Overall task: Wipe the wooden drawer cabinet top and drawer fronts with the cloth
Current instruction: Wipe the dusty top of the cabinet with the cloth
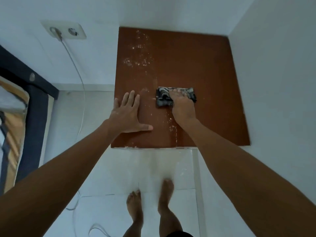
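The brown wooden cabinet top fills the middle of the view, seen from above, set into a corner of white walls. White dust and specks lie in a streak down its left half. A folded dark patterned cloth lies flat near the centre of the top. My right hand presses down on the cloth with fingers curled over it. My left hand rests flat on the top's left front part, fingers spread, holding nothing. The drawer fronts are hidden below the front edge.
A white wall socket with a plugged cable hangs on the left wall; the cable runs down to the tiled floor. A dark-framed bed stands at far left. My bare feet stand on white tiles before the cabinet.
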